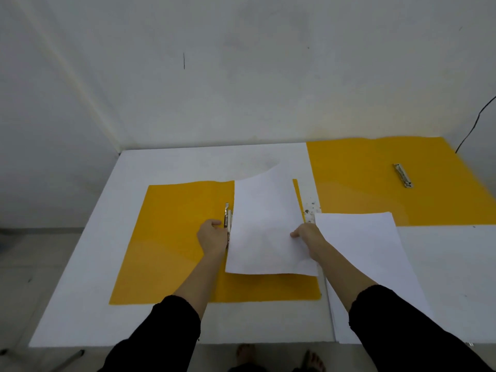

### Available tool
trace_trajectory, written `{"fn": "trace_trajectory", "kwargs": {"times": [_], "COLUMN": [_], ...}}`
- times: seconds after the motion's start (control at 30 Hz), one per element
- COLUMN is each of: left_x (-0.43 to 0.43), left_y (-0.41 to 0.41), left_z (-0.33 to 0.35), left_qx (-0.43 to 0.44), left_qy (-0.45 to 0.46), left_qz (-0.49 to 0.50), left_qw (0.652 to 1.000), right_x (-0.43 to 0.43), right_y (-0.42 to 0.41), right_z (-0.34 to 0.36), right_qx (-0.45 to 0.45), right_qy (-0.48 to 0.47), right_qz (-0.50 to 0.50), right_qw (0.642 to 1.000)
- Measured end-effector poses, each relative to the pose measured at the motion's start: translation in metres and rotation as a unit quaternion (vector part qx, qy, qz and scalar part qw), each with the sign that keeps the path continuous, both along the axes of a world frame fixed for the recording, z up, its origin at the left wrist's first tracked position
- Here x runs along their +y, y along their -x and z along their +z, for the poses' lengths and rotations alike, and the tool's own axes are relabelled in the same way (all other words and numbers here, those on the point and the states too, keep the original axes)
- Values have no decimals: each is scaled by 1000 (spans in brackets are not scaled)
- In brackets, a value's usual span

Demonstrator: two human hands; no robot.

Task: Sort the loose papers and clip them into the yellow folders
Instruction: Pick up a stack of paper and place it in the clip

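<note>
Near folder open flat on table; left hand fingers closed on raised metal clip at the spine; right hand pinching sheet, far corner curled up; loose stack just right; second folder beyond. Best done: keep clip lifted, slide sheet edge fully under, square to spine, then release.

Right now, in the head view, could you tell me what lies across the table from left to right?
Open yellow folder → left hand on its metal clip → held sheet → right hand → paper stack → second folder's clip.
</note>
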State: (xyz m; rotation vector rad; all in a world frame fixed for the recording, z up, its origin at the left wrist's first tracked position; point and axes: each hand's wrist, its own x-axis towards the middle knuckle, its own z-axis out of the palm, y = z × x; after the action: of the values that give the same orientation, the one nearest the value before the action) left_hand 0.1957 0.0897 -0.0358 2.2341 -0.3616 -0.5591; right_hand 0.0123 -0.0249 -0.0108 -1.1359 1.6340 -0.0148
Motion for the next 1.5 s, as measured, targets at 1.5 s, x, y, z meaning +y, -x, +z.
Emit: {"fn": "trace_trajectory", "kwargs": {"times": [1.5], "left_x": [-3], "left_y": [-28], "left_z": [-6], "left_qx": [35], "left_qy": [-22], "left_qz": [-154], "left_qw": [987], "right_x": [41], "right_y": [-4], "right_z": [-27], "right_qx": [-57], "right_qy": [154], "right_qz": [-18], "right_qw": [986]}}
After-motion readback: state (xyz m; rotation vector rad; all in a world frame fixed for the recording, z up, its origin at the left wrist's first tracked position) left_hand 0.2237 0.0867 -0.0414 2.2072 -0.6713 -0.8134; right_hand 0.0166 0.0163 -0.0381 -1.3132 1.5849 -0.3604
